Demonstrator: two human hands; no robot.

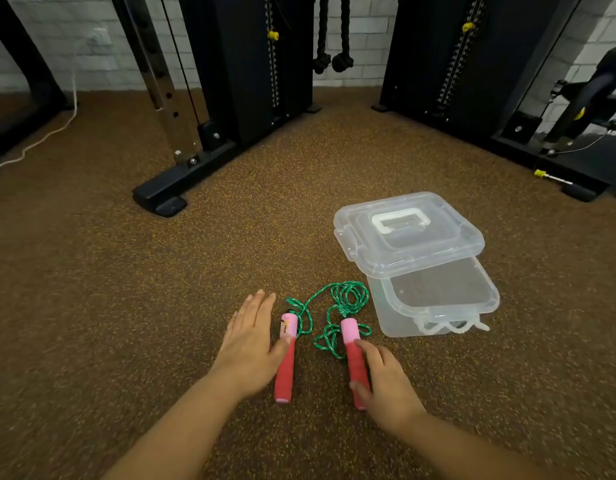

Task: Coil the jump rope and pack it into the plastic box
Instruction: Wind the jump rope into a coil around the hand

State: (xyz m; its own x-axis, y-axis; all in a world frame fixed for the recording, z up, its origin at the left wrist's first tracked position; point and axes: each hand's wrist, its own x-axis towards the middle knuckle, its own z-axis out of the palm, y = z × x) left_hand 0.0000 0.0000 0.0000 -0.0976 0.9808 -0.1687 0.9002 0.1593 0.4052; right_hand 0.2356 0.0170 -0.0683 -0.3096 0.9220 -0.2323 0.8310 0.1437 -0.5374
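Jump rope point(334, 317) lies on the speckled rubber floor point(126, 306), green cord loosely tangled between its two pink-and-red handles, just beside the clear plastic box point(438, 299), whose lid point(407, 233) rests askew across it. Left hand point(247, 344) lies flat, fingers spread, thumb touching the left handle point(286, 362). Right hand point(386, 382) curls loosely around the right handle point(353, 355).

Jump rope handles: red foam grip point(286, 367) and second red foam grip point(355, 367), each capped by a pink plastic cylinder. Braided cord point(346, 296): green, flecked with white and darker strands. Rectangular plastic box point(438, 296) and its lid point(408, 233): clear, colourless, with a whitish handle. Rubber floor point(126, 271): brown, speckled yellow. Gym machine frames point(237, 64): black, with yellow pins. Brick wall point(362, 39): white.
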